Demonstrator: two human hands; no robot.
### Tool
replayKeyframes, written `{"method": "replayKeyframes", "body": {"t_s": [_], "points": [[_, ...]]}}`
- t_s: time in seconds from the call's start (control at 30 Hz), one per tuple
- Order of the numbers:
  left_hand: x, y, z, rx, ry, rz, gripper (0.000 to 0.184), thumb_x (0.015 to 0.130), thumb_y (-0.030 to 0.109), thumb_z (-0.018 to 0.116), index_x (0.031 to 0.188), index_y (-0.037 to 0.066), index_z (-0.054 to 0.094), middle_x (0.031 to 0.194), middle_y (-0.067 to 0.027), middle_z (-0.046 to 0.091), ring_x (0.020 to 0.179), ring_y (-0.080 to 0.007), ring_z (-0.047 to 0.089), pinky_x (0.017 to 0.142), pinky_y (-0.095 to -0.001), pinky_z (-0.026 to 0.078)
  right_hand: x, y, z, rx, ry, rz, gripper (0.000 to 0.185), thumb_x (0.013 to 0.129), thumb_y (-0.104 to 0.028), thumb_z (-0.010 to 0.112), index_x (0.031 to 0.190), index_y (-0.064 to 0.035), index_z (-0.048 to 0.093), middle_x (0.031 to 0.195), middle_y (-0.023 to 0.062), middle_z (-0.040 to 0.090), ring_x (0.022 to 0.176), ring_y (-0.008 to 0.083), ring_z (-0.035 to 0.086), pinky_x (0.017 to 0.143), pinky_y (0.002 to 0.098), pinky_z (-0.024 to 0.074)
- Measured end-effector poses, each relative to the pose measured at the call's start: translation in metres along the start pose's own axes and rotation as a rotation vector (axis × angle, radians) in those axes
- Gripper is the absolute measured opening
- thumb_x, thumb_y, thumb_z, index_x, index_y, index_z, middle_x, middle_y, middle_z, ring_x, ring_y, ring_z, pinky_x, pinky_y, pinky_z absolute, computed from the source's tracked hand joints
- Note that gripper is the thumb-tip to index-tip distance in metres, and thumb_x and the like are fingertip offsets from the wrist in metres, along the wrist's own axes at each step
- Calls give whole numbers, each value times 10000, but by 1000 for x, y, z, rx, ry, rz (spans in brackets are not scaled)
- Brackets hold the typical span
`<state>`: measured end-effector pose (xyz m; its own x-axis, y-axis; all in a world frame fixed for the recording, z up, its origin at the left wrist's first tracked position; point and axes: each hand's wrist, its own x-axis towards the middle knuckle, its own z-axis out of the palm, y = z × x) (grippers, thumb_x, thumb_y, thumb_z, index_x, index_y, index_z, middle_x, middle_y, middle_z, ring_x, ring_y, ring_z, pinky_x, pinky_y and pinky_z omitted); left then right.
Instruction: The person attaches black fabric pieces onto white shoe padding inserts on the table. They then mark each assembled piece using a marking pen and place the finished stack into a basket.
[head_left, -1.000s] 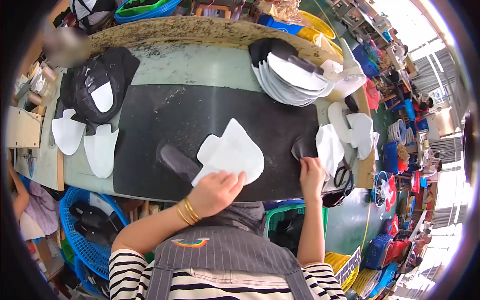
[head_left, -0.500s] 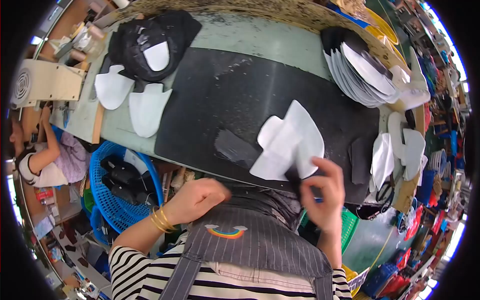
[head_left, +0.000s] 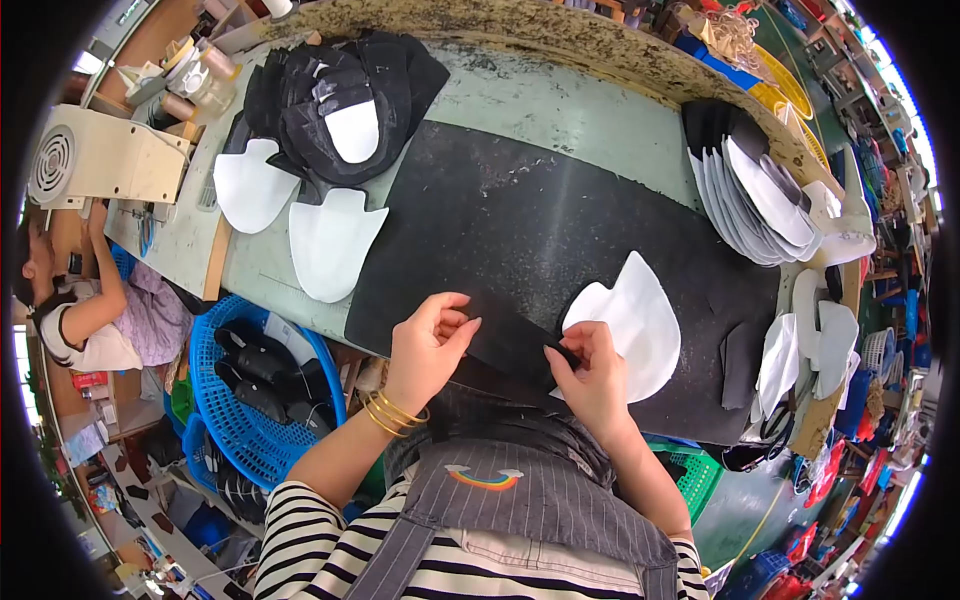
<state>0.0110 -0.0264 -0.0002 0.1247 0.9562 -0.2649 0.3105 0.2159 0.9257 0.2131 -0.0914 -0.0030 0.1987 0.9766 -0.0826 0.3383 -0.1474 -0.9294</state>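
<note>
A thin black piece of material (head_left: 512,338) stretches between my two hands, low over the dark mat. My left hand (head_left: 432,350) has its thumb and fingers curled together at the piece's left end. At the other end, my right hand (head_left: 594,378) pinches the piece between thumb and fingers. A white curved cut piece (head_left: 640,328) lies on the mat just beyond my right hand, which covers its lower left edge. The black piece blends into the mat, so its outline is partly unclear.
The black mat (head_left: 480,190) covers much of the green table. Two white cut pieces (head_left: 333,245) lie left, near a black pile (head_left: 400,90). Stacked white and grey pieces (head_left: 755,200) stand right. A blue basket (head_left: 205,365) sits below left; another person (head_left: 100,310) works there.
My left hand has come up over the mat's edge. My right hand has moved left, and the black piece is now between both hands. The view has shifted slightly.
</note>
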Motion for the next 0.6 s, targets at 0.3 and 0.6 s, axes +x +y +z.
{"method": "replayKeyframes", "body": {"t_s": [0.3,0.6], "points": [[-2,-5,3,70,28,94,327,831,35,720,1083,9,513,770,-65,666,658,-72,629,608,-206,510,4,2,-1,-132,-27,-17,314,800,-33,729,1007,-24,493,816,99,642,635,137,638,516,247,490],[0,-4,4,63,19,127,240,827,34,712,1051,31,625,785,-76,656,638,-99,636,581,-221,516,5,0,-1,-111,-28,39,309,804,-27,726,1006,-15,492,810,99,645,641,132,643,513,238,493]]}}
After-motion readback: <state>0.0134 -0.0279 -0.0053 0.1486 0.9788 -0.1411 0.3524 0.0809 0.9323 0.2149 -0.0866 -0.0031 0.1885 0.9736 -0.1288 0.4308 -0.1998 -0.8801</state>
